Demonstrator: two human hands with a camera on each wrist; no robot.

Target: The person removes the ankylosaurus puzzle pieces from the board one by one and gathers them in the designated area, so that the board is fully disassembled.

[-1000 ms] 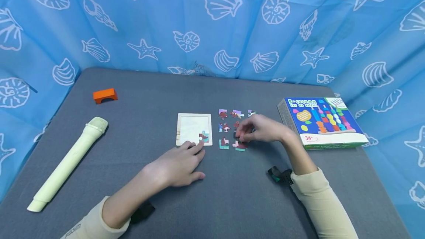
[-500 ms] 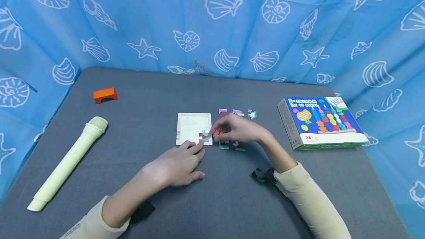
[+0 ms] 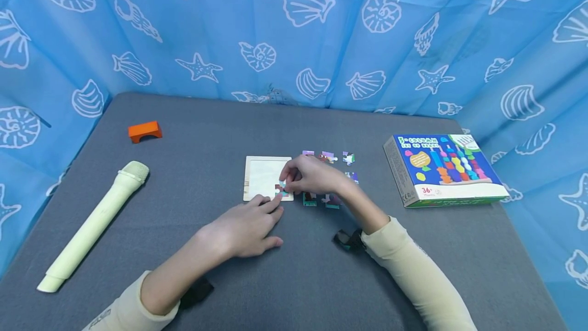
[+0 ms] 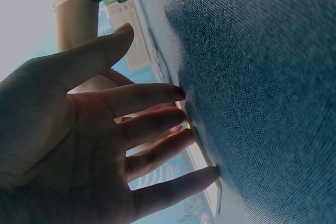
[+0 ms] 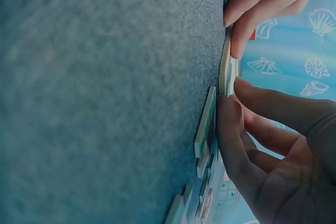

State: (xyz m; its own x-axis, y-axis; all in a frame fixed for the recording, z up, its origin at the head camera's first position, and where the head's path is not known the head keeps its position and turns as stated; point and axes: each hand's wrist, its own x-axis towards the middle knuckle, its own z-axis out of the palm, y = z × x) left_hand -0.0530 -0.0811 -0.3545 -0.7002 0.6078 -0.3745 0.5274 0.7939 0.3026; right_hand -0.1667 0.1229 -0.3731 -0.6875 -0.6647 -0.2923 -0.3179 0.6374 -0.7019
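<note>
A shallow square wooden tray (image 3: 258,172) lies mid-table, with one jigsaw piece (image 3: 285,194) in its near right corner. My left hand (image 3: 248,223) spreads its fairly straight fingers, their tips touching the tray's near edge; the left wrist view shows that same hand (image 4: 100,129) with its palm bare. Over the tray's right side, my right hand (image 3: 312,173) brings thumb and index together beside the corner piece, pinching a puzzle piece mostly hidden by the fingers. Several loose pieces (image 3: 328,157) lie right of the tray, some covered by that hand.
A colourful bead-set box (image 3: 445,167) lies at the right. On the left are a pale green toy microphone (image 3: 96,229) and an orange arch block (image 3: 145,131). A blue shell-print curtain (image 3: 257,29) hangs behind the grey table (image 3: 206,132).
My right hand has moved left from the loose pieces to the tray's lower right corner, carrying a puzzle piece. Loose pieces at the far right have come into sight. My left hand stays put.
</note>
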